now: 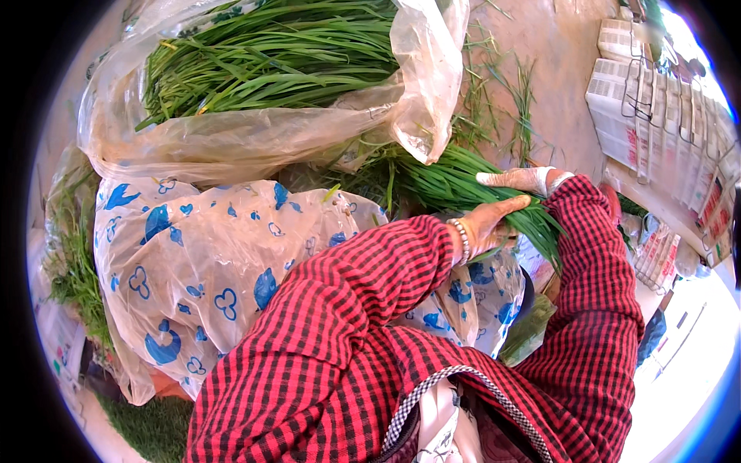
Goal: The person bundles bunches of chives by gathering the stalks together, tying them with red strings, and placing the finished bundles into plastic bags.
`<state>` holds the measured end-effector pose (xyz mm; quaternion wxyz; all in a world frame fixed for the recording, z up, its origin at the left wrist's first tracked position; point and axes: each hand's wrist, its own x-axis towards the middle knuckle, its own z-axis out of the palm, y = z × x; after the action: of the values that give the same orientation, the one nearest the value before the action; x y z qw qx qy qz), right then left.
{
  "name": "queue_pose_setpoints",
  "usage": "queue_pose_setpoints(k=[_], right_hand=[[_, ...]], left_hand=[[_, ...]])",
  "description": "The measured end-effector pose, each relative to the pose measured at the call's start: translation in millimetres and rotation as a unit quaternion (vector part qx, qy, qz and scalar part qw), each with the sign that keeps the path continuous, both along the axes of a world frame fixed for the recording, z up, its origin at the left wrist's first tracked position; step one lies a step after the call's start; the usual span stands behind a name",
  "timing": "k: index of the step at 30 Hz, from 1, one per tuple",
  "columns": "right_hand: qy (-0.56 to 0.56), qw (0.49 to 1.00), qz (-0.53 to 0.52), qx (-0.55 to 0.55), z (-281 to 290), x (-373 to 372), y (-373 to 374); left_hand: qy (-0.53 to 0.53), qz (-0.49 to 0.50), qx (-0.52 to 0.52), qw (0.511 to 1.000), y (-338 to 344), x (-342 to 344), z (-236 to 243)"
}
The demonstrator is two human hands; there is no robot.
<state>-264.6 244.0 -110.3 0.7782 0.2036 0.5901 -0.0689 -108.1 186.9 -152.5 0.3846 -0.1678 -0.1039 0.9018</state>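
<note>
A bunch of garlic chives (440,179), long thin green leaves, lies between my hands right of centre. My left hand (485,225), with a beaded bracelet at the wrist, grips the near side of the bunch, its fingers partly hidden under the leaves. On the far side my right hand (525,180), with a white covering on thumb and palm, closes over the same bunch. The leaf ends hang toward my right forearm. Both arms wear red-and-black checked sleeves. Below the bunch, a clear plastic sheet with blue prints (224,270) covers my lap area.
A large clear plastic bag (255,143) stands open at the far left, with a big pile of chives (285,58) inside. Loose leaves (523,108) litter the floor beyond my hands. White crates with wire handles (656,108) stack at the right. More greens (77,262) lie at the left edge.
</note>
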Motion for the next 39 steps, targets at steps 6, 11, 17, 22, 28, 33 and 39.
queue_pose_setpoints(k=[6,11,17,22,28,33,39], right_hand=[[0.056,0.958,0.279,0.011,-13,40,7],[0.212,0.826,0.523,0.017,-6,56,23],[0.342,0.737,0.581,0.051,61,35,-18],[0.366,0.823,0.425,-0.092,77,86,-1],[0.531,0.765,0.358,-0.075,90,193,15],[0.627,0.737,0.223,-0.119,80,238,48],[0.491,0.679,-0.425,-0.343,72,228,146]], left_hand=[[0.075,-0.091,-0.073,0.990,21,24,4],[0.156,-0.124,-0.097,0.975,-30,59,-1],[0.116,-0.105,-0.007,0.988,-44,77,-47],[0.018,-0.054,-0.001,0.998,-38,59,-26],[-0.031,0.063,-0.042,0.997,-6,58,11],[0.050,0.016,-0.197,0.979,13,61,-11],[0.113,-0.038,-0.284,0.951,-16,50,42]])
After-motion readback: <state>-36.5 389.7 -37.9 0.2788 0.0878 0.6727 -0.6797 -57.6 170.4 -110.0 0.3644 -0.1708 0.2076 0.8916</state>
